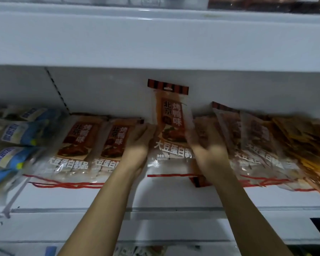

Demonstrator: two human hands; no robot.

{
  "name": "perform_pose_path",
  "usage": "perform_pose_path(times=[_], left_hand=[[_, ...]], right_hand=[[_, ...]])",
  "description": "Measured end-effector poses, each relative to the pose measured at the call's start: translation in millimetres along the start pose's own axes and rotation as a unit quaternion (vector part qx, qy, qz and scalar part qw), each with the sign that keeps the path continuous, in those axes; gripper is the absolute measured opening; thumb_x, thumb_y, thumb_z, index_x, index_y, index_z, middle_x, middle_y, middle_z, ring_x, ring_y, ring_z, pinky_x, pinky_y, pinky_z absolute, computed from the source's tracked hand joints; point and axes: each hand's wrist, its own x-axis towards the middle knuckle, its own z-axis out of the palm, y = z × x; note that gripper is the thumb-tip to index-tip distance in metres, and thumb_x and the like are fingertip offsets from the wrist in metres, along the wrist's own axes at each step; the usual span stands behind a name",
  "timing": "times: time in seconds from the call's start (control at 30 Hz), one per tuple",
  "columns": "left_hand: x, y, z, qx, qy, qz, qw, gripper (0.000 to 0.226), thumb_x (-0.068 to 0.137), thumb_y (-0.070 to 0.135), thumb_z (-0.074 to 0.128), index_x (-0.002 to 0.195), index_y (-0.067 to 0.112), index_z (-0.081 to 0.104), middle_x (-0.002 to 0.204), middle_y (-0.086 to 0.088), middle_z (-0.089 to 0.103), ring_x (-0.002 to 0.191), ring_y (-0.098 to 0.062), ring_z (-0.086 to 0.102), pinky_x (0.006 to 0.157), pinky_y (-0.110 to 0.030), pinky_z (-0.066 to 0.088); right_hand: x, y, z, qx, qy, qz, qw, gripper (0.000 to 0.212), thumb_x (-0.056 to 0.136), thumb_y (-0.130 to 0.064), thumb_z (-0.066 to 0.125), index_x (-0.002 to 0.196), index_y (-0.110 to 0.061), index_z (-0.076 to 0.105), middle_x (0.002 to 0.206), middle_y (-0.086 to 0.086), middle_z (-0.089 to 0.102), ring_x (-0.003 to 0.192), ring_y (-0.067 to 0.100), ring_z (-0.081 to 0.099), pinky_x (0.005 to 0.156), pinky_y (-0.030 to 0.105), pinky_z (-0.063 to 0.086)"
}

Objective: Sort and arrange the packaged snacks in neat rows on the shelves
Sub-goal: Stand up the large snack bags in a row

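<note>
A tall orange-and-clear snack packet with a striped black-and-red header stands nearly upright on the white shelf. My left hand holds its left edge, fingers curled behind it. My right hand, blurred by motion, is at the packet's right edge; its grip is unclear. Two matching packets lean back in a row to the left. More of the same packets lie tilted and overlapping to the right.
Blue-and-white packets are stacked at the far left behind a wire divider. Yellow-brown packets lie askew at the far right. Another shelf hangs close above, and the shelf's front lip runs below my forearms.
</note>
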Motion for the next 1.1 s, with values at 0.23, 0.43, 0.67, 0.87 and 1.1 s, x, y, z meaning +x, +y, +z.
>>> perform_pose_path(times=[0.23, 0.43, 0.67, 0.87, 1.1], left_hand=[[5, 9, -65, 0.619, 0.021, 0.064, 0.782, 0.033, 0.098, 0.045, 0.053, 0.093, 0.016, 0.068, 0.094, -0.007, 0.071, 0.097, -0.026, 0.07, 0.084, -0.034, 0.054], [20, 4, -92, 0.705, -0.073, -0.009, 0.706, 0.067, 0.094, 0.051, 0.054, 0.156, 0.04, 0.028, 0.17, -0.002, 0.013, 0.158, -0.023, 0.004, 0.121, -0.059, 0.021], [20, -9, -96, 0.715, -0.043, -0.003, 0.697, 0.069, 0.094, 0.047, 0.053, 0.157, 0.039, 0.025, 0.169, -0.007, 0.015, 0.155, -0.035, 0.017, 0.117, -0.058, 0.026], [20, -6, -57, 0.565, -0.034, 0.175, 0.806, 0.041, 0.095, 0.028, 0.055, 0.136, 0.022, 0.058, 0.133, -0.005, 0.059, 0.125, -0.025, 0.053, 0.105, -0.04, 0.043], [18, -38, 69, 0.275, -0.17, -0.044, 0.945, 0.012, 0.087, 0.024, 0.072, 0.097, 0.018, 0.067, 0.095, -0.009, 0.071, 0.089, -0.03, 0.068, 0.084, -0.047, 0.056]], right_hand=[[12, 29, 59, -0.026, -0.163, 0.099, 0.981, 0.032, 0.082, -0.014, 0.084, 0.108, -0.028, 0.071, 0.111, -0.008, 0.07, 0.102, 0.007, 0.066, 0.091, 0.017, 0.054], [3, 44, 83, -0.168, -0.15, 0.066, 0.972, 0.047, 0.086, -0.015, 0.079, 0.131, -0.014, 0.067, 0.127, 0.007, 0.065, 0.111, 0.019, 0.063, 0.092, 0.017, 0.045], [-4, 38, 90, -0.326, -0.211, 0.028, 0.921, 0.055, 0.094, -0.03, 0.068, 0.146, -0.028, 0.053, 0.154, 0.017, 0.044, 0.137, 0.034, 0.046, 0.112, 0.036, 0.041], [-16, 3, 30, -0.318, 0.001, -0.084, 0.945, 0.022, 0.086, -0.014, 0.067, 0.107, -0.016, 0.072, 0.083, 0.004, 0.069, 0.067, 0.023, 0.065, 0.062, 0.028, 0.052], [-4, 50, -38, -0.259, 0.008, 0.036, 0.965, 0.025, 0.091, -0.017, 0.06, 0.107, -0.026, 0.077, 0.099, -0.005, 0.076, 0.093, 0.021, 0.069, 0.081, 0.032, 0.053]])
